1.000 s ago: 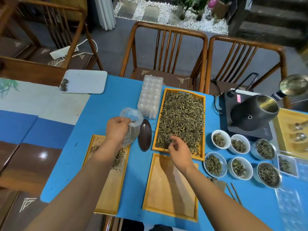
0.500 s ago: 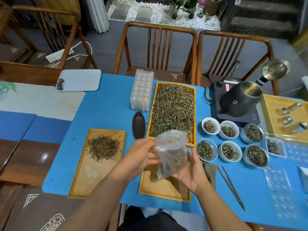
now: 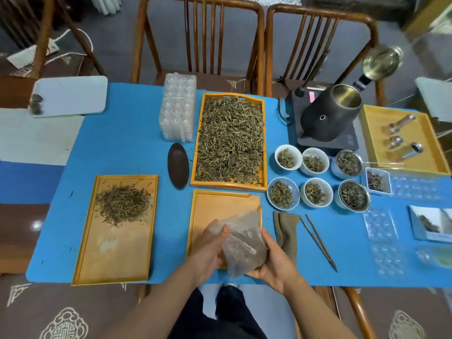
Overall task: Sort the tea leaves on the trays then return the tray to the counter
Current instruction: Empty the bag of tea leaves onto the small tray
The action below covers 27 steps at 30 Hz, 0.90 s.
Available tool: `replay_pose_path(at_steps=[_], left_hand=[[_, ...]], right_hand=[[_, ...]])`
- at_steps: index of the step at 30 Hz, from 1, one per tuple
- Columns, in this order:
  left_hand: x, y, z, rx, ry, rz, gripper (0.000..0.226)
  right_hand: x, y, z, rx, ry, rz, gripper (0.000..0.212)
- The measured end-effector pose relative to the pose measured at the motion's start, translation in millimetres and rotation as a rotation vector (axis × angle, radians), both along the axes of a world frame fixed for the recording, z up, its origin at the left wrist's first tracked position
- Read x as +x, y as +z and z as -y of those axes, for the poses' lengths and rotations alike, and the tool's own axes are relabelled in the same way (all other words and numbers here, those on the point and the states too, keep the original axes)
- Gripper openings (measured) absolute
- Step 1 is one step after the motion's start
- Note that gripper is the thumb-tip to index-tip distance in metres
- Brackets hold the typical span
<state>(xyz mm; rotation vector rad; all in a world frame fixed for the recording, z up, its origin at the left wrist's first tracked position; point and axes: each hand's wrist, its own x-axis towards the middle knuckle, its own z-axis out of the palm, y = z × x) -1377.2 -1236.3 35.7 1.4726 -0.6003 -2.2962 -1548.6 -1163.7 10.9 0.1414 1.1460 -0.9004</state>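
large wooden tray [image 3: 198,140] heaped full of tea leaves [image 3: 231,140]. left tray [image 3: 85,255] carries a small loose pile [image 3: 123,204] at its far end. near centre tray [image 3: 195,221] bare wood, a clear plastic bag [image 3: 242,248] over it.

Bright blue cloth [image 3: 127,143] covers the table; the wooden trays [image 3: 115,255] are honey-yellow, the tea leaves [image 3: 231,140] olive-green flecked pale; white bowls [image 3: 287,157], a matte black kettle [image 3: 325,118], a dark brown oval dish [image 3: 178,165], and a cloudy clear plastic bag [image 3: 244,243]
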Motion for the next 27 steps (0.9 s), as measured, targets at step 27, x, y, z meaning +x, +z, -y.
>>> replay_pose_path(at_steps=[27], left_hand=[[7.4, -15.8, 26.1, 0.385, -0.086, -0.014, 0.058]], right_hand=[[8.8, 17.0, 50.7, 0.063, 0.542, -0.645, 0.062]])
